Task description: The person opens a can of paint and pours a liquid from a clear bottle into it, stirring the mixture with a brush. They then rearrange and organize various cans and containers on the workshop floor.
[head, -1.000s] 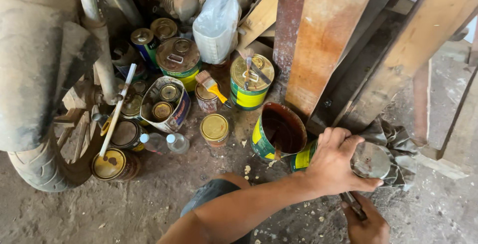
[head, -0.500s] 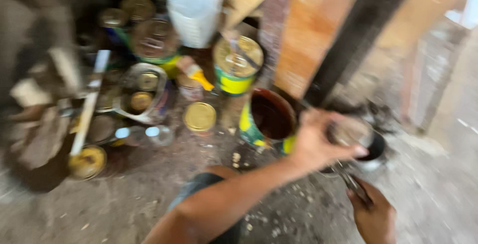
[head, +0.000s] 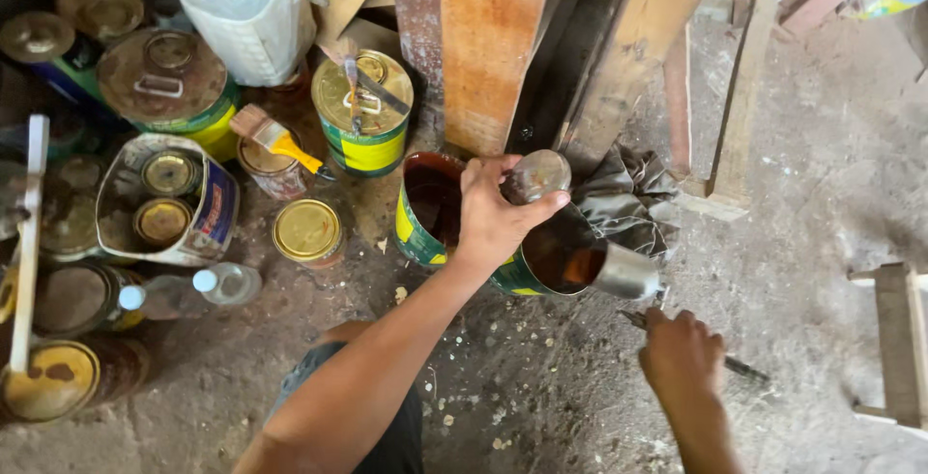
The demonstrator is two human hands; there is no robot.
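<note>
The left hand [head: 498, 213] is clenched around a small round lid [head: 537, 174], thumb on its right edge, fingers curled over the top. The lid sits at about 12 o'clock from an open tin [head: 570, 257] that lies tilted on its side, its mouth showing dark brown liquid. The heel of the hand rests against that tin's rim. Just at 9 o'clock of the hand stands a second open can [head: 430, 208], green and yellow, dark inside — touching the tilted tin or nearly so; I cannot tell which.

The right hand [head: 681, 353], at 4 o'clock from the left, is closed on a thin metal tool [head: 739, 368]; its dark tip pokes out at 3 o'clock and a short end shows at 10 o'clock, near the tin's base. Which tool it is cannot be made out.

At 2 o'clock from the left hand a grey rag [head: 623, 194] lies crumpled against leaning wooden planks [head: 493, 39]. Going to 10 o'clock, a closed green-and-yellow can [head: 362, 112] has strips lying across its lid, and a paintbrush [head: 275, 141] with a yellow handle rests on a smaller can beside it. A white plastic jug [head: 246, 10] stands at 11 o'clock, further off.

At 9 o'clock sits a small tin with a gold lid [head: 306, 232], then a wide container [head: 169, 199] holding two small tins, and a clear bottle [head: 208, 286] on its side — all on a dirt floor [head: 541, 406].
</note>
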